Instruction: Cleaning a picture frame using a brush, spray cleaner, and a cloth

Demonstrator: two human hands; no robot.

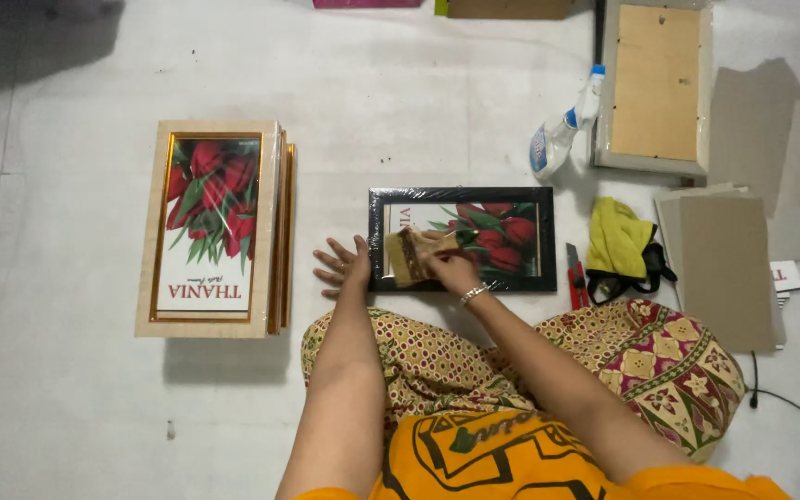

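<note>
Two hands work at a black picture frame (462, 240) on the floor (418, 111). Right hand (451, 270) fingers grip a paintbrush (409, 255); left hand (340, 266) rests splayed open beside the frame.

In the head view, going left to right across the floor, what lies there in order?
Stack of light wooden frames → left hand → black frame with the brush in the right hand → red cutter → yellow cloth → grey boards.
</note>
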